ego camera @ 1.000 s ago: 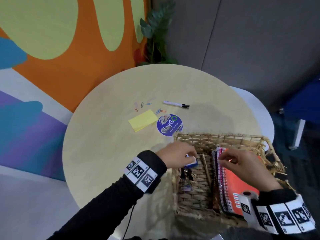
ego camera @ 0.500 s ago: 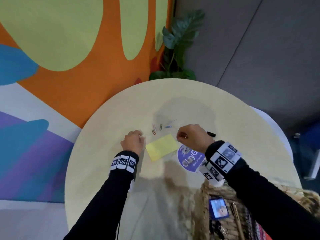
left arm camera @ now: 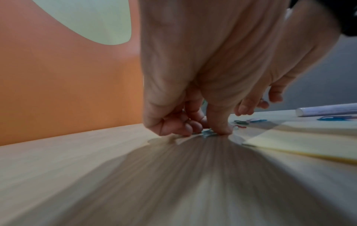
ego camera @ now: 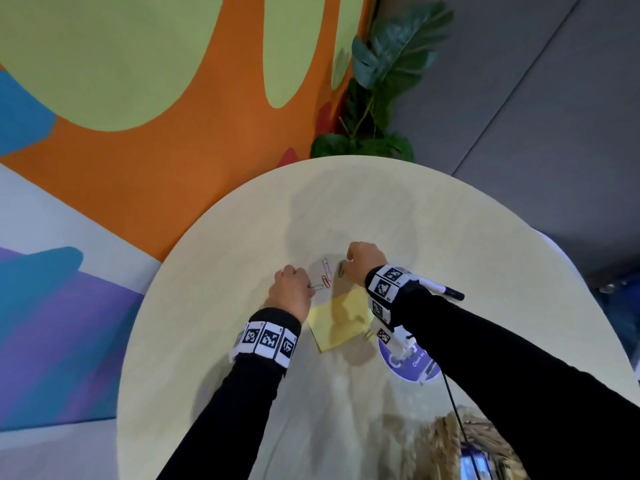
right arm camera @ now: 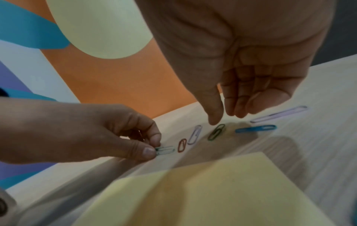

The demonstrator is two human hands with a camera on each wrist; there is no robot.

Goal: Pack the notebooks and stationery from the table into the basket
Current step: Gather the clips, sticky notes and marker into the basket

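Several coloured paper clips lie in a row on the round table (ego camera: 242,375). My left hand (ego camera: 310,287) pinches a pale green paper clip (right arm camera: 165,150) between thumb and forefinger, still down on the tabletop; the same paper clip (left arm camera: 209,133) shows under the fingertips in the left wrist view. My right hand (right arm camera: 225,117) hovers with relaxed fingers just over a dark green clip (right arm camera: 216,132) and holds nothing. A red clip (right arm camera: 182,145), a white clip (right arm camera: 195,134) and a blue clip (right arm camera: 255,129) lie between and beside them. The yellow sticky pad (ego camera: 341,320) sits just behind my hands.
A white marker (ego camera: 446,291) lies right of my right wrist, partly hidden by it. A round purple sticker (ego camera: 412,367) lies under my right forearm. The wicker basket (ego camera: 443,441) stands at the near right edge. A potted plant (ego camera: 381,81) stands beyond the table.
Both hands left the basket and came to the clips. My left hand slid right and pinched the pale green clip; my right hand moved from the marker to the dark green clip.
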